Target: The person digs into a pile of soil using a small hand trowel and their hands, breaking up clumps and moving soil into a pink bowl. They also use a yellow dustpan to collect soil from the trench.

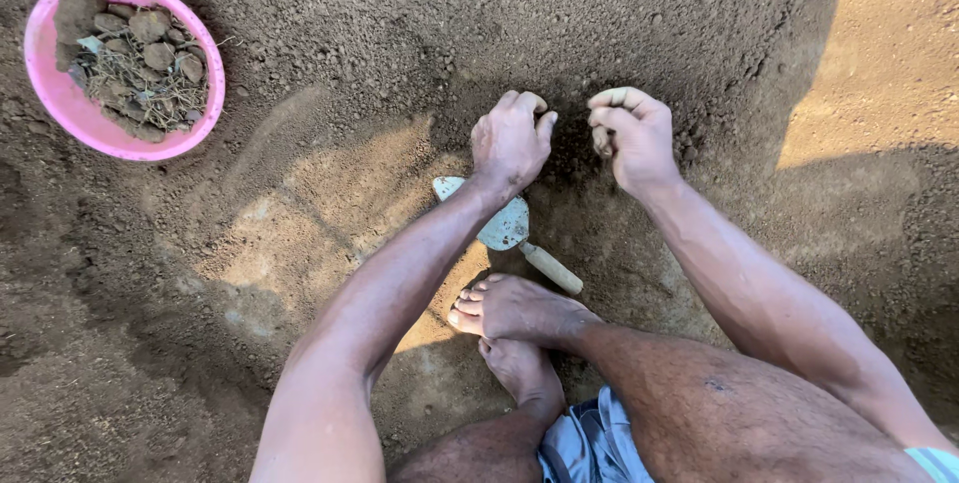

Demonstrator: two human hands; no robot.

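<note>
Through the head camera I look down on a broad bed of loose brown soil, finer and darker at the top, packed and paler where the sun falls on the lower ground. At the upper left sits a pink plastic basin, holding clods of earth, stones and dry roots. Lower in the frame I see the bare legs and crossed feet of the person squatting, with a striped cloth at the bottom edge.

Both arms reach forward to the dark soil. My left hand rests knuckles-up on the earth, fingers curled under and pressed into the loose dirt; I cannot tell whether it holds anything. My right hand lies just beside it, apart by a narrow gap, fingers bent inward in a loose claw at the soil. Just under the left wrist lies a small trowel, its pale metal blade flat on the ground and its wooden handle pointing toward the feet, untouched by either hand.
</note>
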